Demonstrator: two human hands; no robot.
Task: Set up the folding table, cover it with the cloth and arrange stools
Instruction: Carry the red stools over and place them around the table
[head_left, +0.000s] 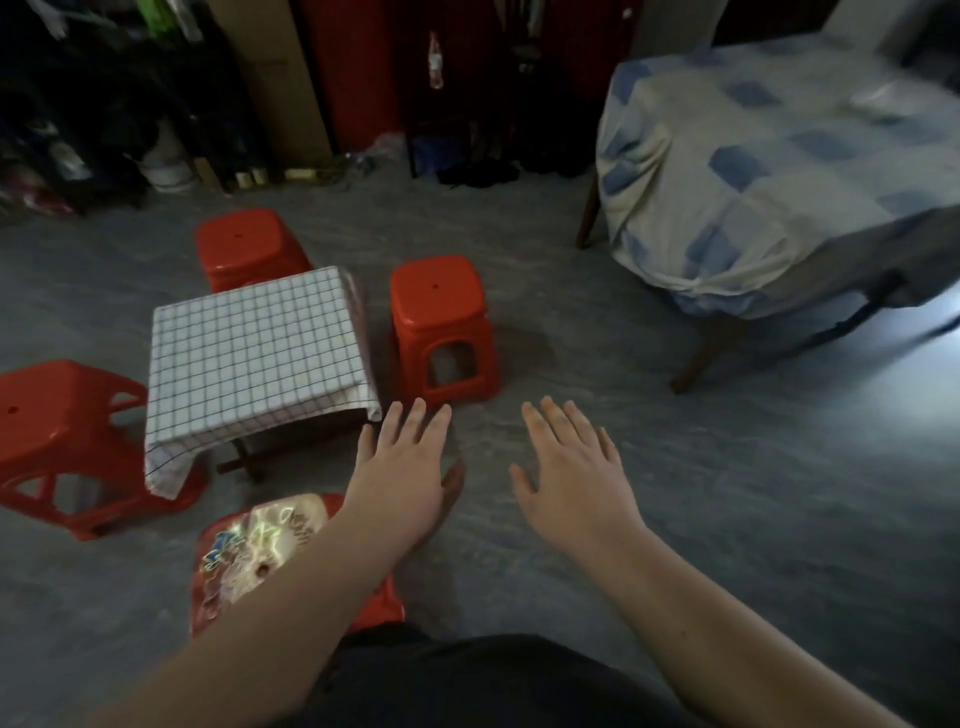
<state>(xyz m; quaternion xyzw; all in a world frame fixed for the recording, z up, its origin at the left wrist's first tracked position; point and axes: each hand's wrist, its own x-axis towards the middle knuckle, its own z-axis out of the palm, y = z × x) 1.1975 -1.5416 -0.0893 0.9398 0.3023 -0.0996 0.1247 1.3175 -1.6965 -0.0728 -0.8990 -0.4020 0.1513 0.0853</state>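
Note:
A small low folding table stands on the floor under a white checked cloth (254, 353); its dark legs (244, 460) show below the near edge. Red plastic stools surround it: one behind (244, 244), one to the right (441, 322), one to the left (52, 431). A fourth red stool (244, 551) with a printed, glossy seat sits nearest me, partly hidden by my left forearm. My left hand (405, 462) hovers flat with fingers spread beside the table's near right corner. My right hand (571, 478) hangs flat over bare floor. Both hold nothing.
A bed (769, 171) with a blue and cream patchwork sheet fills the right. Dark cluttered shelves, a cardboard panel (270, 78) and a red cabinet (353, 67) line the back wall. Grey floor lies open to the right of the stools.

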